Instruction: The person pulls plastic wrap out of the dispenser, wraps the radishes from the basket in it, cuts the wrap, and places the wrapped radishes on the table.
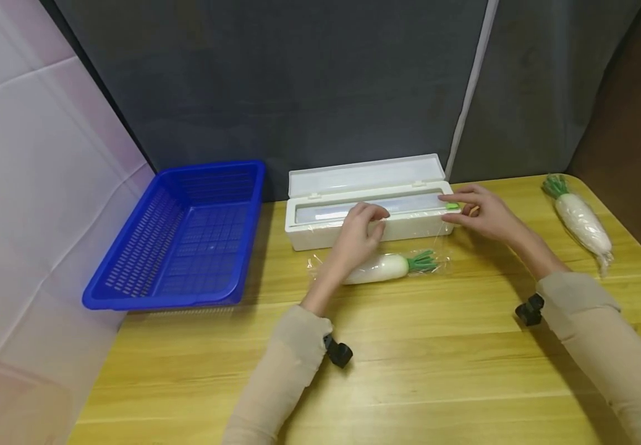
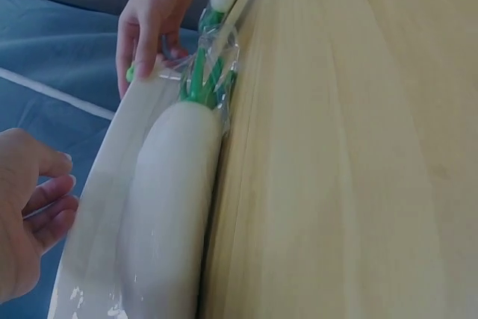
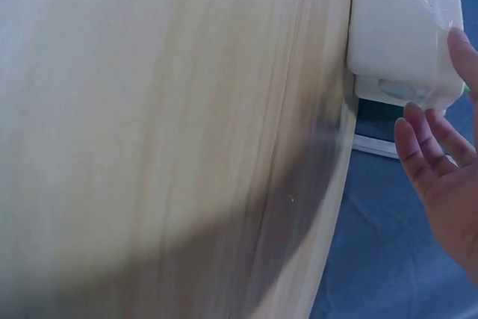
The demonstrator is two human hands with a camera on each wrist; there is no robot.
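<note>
A white cling film dispenser stands at the back of the table, its lid raised. Thin clear film hangs over its front. My left hand is over the front edge, fingers loosely bent and thumb apart from them. My right hand is at the dispenser's right end, thumb by the front face and fingers above, around the green slider. In the right wrist view its fingers are extended near that end. In front of the dispenser lies a film-wrapped white radish with green stalks, partly hidden by my left hand.
A blue plastic basket stands at the left. Another wrapped white radish lies near the table's right edge. A dark curtain hangs behind the table, and a pale sheet is on the left side.
</note>
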